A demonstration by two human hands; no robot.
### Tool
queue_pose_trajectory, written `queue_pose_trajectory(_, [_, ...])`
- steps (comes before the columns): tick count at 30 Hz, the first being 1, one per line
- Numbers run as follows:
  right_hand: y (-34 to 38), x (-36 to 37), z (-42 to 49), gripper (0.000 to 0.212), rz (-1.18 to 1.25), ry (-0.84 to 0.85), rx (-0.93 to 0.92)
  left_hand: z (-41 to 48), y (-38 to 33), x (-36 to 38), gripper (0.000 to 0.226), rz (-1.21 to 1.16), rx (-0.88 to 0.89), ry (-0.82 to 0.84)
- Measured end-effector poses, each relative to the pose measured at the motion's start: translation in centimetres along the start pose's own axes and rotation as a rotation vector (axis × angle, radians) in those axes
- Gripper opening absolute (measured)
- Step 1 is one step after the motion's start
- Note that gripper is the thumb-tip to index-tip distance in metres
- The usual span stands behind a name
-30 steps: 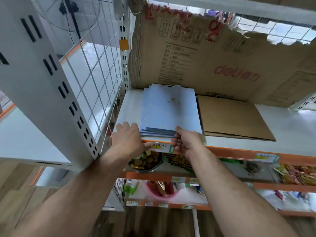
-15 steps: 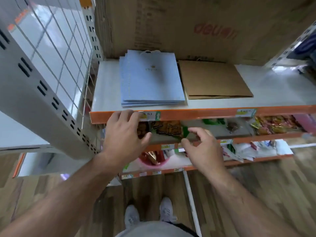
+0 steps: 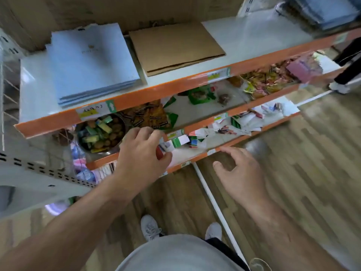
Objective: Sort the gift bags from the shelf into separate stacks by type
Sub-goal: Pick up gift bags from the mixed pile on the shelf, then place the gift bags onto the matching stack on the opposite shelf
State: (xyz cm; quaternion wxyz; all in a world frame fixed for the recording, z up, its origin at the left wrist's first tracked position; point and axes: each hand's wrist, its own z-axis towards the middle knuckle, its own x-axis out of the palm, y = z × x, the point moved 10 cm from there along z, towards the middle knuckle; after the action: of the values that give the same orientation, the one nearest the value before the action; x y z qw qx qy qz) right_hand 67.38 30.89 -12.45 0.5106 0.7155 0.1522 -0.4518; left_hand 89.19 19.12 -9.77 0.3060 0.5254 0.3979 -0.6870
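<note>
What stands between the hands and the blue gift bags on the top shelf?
Nothing visible. The left hand and right hand are empty, below the orange shelf edge. The blue bags lie flat just behind that edge, uncovered, with the brown bags beside them.

I see the blue gift bags (image 3: 91, 63) stacked flat at the left of the top shelf (image 3: 254, 40), with the brown gift bags (image 3: 175, 45) just beside them on the right. My left hand (image 3: 140, 153) hovers empty, fingers loosely bent, near a bowl of sweets (image 3: 101, 133) on a lower shelf. My right hand (image 3: 240, 173) hangs relaxed above the wooden floor (image 3: 312, 173).
</note>
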Motion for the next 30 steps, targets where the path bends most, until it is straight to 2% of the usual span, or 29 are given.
queue_pose_trajectory(3, [-4.1, -3.0, -0.1, 0.042, 0.031, -0.029, 0.03, 0.9, -4.8, 1.5, 0.055, 0.005, -0.024, 0.058])
queue_pose_trajectory(15, [-20.8, -16.7, 0.0, 0.046, -0.006, -0.062, 0.146, 4.7, -30.0, 7.2, 0.062, -0.048, 0.171, 0.206])
queue_pose_trajectory(24, [-29.8, -22.7, 4.2, 0.048, 0.04, -0.139, 0.298, 12.3, -40.8, 12.0, 0.065, -0.073, 0.322, 0.26])
queue_pose_trajectory(30, [-33.5, -27.3, 13.1, 0.045, -0.023, -0.22, 0.335, 22.0, -47.2, 14.5, 0.065, -0.111, 0.389, 0.23])
